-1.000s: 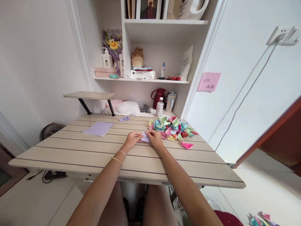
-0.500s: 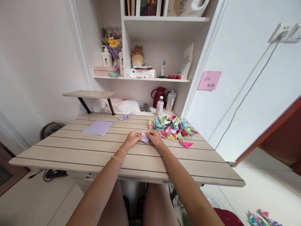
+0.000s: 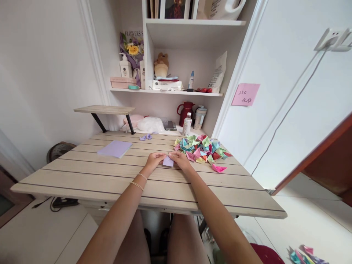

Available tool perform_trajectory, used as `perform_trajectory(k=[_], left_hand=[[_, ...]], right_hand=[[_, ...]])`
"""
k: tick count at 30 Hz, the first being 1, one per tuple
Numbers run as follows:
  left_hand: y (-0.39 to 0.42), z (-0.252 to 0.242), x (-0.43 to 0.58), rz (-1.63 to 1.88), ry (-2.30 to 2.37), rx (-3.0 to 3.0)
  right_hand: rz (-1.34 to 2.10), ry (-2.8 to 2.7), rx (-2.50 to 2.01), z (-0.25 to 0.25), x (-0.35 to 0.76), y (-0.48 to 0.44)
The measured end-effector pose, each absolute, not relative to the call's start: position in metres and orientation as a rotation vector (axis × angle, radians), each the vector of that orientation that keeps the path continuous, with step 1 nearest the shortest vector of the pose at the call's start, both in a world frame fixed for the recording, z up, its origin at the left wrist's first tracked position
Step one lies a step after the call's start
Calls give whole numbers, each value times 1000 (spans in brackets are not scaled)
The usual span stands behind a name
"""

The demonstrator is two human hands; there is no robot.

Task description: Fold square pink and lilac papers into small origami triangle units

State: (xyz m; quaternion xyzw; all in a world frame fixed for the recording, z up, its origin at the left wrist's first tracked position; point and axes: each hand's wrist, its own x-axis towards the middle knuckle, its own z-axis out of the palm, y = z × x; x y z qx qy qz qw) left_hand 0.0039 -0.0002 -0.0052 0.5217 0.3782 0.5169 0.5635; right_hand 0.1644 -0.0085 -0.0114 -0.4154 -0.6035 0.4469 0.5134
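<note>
A small folded piece of purple paper [image 3: 168, 161] is held between my two hands just above the middle of the table. My left hand [image 3: 155, 161] pinches its left side, fingers closed. On the other side, my right hand [image 3: 178, 160] grips the upper right part with thumb and fingers. Beyond my right hand lies a heap of folded paper boats [image 3: 202, 146] in several colours. One pink paper boat [image 3: 219, 168] sits apart at the heap's near edge. A stack of purple paper sheets [image 3: 114, 149] lies to the left, and small purple folded pieces [image 3: 145, 137] are farther back.
The slatted wooden table [image 3: 90, 176] has a small raised shelf [image 3: 104, 110] at its back left. Behind stand a white bottle [image 3: 187, 124], a red jug [image 3: 186, 113] and a tumbler [image 3: 200, 118]. More folded paper [image 3: 305, 255] lies low at the right.
The purple paper has turned from a pointed-down position to a squarer one with a flat lower edge. My fingers have shifted slightly along its top; both hands stay in nearly the same place.
</note>
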Motion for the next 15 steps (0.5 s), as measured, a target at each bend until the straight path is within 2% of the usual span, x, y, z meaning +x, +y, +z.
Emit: perform_trajectory(k=[15], left_hand=[[2,-6,4,1184,855,1206]], right_hand=[[1020,-1394,-1061,-12,164,-8]])
